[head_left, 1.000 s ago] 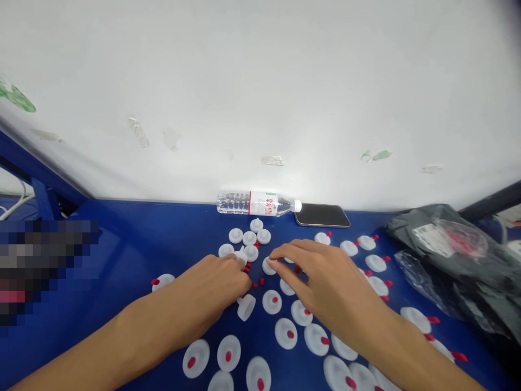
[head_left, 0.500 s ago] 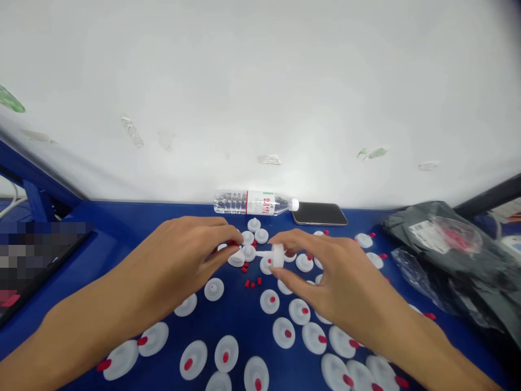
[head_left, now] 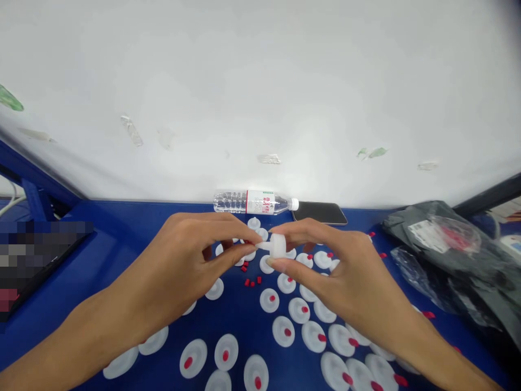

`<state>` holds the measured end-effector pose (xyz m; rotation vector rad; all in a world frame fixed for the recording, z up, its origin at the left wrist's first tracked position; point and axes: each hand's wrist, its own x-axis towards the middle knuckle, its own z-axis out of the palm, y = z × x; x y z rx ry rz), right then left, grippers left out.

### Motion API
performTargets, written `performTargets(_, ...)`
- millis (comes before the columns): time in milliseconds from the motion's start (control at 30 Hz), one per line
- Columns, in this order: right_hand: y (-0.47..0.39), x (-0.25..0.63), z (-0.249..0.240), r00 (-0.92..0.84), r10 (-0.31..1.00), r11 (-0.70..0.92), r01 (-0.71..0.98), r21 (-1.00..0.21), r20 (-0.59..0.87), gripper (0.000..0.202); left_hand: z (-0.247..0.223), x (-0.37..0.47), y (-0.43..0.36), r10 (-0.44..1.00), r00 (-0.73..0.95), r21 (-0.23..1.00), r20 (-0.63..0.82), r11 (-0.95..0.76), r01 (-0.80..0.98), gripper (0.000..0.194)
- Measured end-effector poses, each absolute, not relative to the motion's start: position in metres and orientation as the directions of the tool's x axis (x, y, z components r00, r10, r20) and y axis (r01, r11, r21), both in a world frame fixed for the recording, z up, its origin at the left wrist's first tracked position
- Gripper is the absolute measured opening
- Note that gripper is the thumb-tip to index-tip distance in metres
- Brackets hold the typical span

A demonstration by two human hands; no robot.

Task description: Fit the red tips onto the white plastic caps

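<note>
My right hand (head_left: 325, 255) holds a white nozzle cap (head_left: 278, 246) sideways between thumb and fingers, its thin spout pointing left. At the tip of that spout, my left hand (head_left: 215, 244) has thumb and forefinger pinched together. A small red cap was between those fingertips a moment ago; now they hide it. Below the hands, several loose red caps (head_left: 253, 283) lie on the blue table (head_left: 228, 317). Around them are many white nozzle caps (head_left: 269, 300), most with red tips; a few near the back (head_left: 254, 223) show bare white spouts.
A clear water bottle (head_left: 260, 202) lies along the white wall (head_left: 260, 98), with a dark phone (head_left: 319, 213) beside its neck. Grey plastic bags (head_left: 459, 260) are heaped on the right. On the left is a dark, partly blurred-out flat object (head_left: 36, 271).
My left hand has moved right with the small red cap, up to the spout tip. My right hand has stayed nearly in place, with the nozzle cap slightly higher.
</note>
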<state>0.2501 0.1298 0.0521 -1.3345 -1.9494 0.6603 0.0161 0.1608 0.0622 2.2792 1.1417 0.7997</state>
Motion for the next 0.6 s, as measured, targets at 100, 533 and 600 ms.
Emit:
performTargets(100, 0.129, 0.25, 0.054, -0.232, 0.938, 0.345, 0.553, -0.759, 0.258, 0.024, 0.067, 0.02, 0.158, 0.857, 0.439, 0.675, 0.269, -0.493, 0.548, 0.014)
performTargets(533, 0.128, 0.246, 0.046, -0.232, 0.947, 0.319, 0.593, -0.739, 0.222, 0.045, 0.077, 0.004, 0.16, 0.855, 0.441, 0.474, 0.274, -0.519, 0.711, 0.014)
performTargets(600, 0.128, 0.247, 0.047, -0.233, 0.931, 0.366, 0.594, -0.716, 0.282, 0.038, 0.075, -0.01, 0.168, 0.872, 0.426, 0.38, 0.24, -0.488, 0.786, 0.016)
